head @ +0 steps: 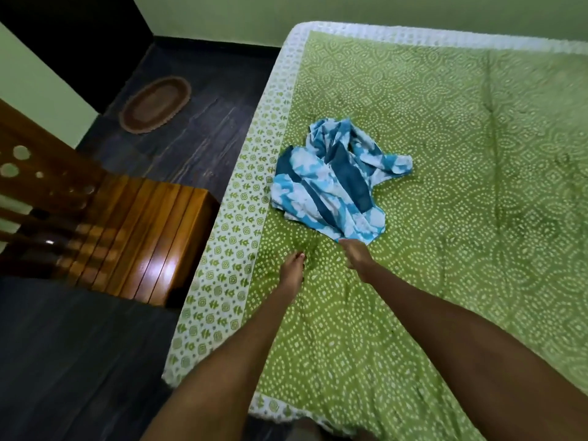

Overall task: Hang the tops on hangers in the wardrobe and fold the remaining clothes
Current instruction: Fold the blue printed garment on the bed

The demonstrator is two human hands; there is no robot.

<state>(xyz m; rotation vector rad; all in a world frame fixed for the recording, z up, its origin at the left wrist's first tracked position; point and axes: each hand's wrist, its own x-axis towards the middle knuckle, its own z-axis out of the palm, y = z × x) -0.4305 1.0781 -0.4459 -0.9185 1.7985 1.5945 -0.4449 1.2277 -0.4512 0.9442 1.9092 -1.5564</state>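
A crumpled blue-and-white patterned garment (334, 179) lies on the green dotted bedspread (445, 186), near the bed's left edge. My right hand (356, 254) stretches out to the garment's near hem, its fingertips at the cloth; whether they pinch it I cannot tell. My left hand (292, 268) reaches forward with straight fingers just above the bedspread, a little short of the garment and holding nothing.
A wooden slatted chair (133, 230) stands on the dark floor against the bed's left side. A brown oval mat (156, 103) lies farther back on the floor. A green wall runs behind the bed.
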